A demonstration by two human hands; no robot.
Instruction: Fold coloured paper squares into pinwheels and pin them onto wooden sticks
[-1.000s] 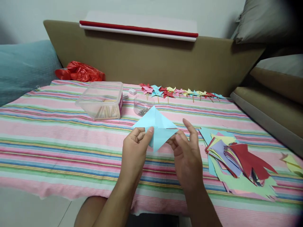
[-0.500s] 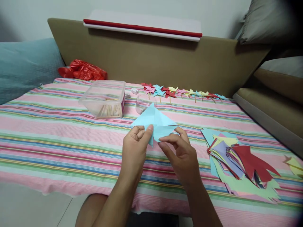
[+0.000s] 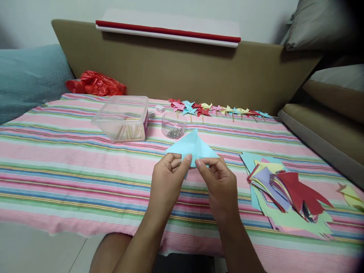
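A light blue sheet of paper (image 3: 193, 146), cut and partly folded, is held up above the striped cloth between both hands. My left hand (image 3: 170, 178) pinches its left side, the thumb pressing on the front near the middle. With thumb and fingers, my right hand (image 3: 220, 176) grips the lower right part, its thumb close beside the left thumb. One pointed corner stands up at the top, and a small tip hangs below the left thumb. Just behind the paper is a clear round tub (image 3: 174, 127) with small silvery pieces inside.
A clear plastic box (image 3: 121, 110) of wooden sticks stands left of the tub. Several paper pinwheels (image 3: 203, 110) on sticks lie in a row at the back. Stacked coloured paper (image 3: 287, 197) lies at right. A red plastic bag (image 3: 99, 84) sits at back left.
My right hand has moved in toward the left thumb, bringing a paper corner to the middle. The paper has shifted slightly right, uncovering the tub.
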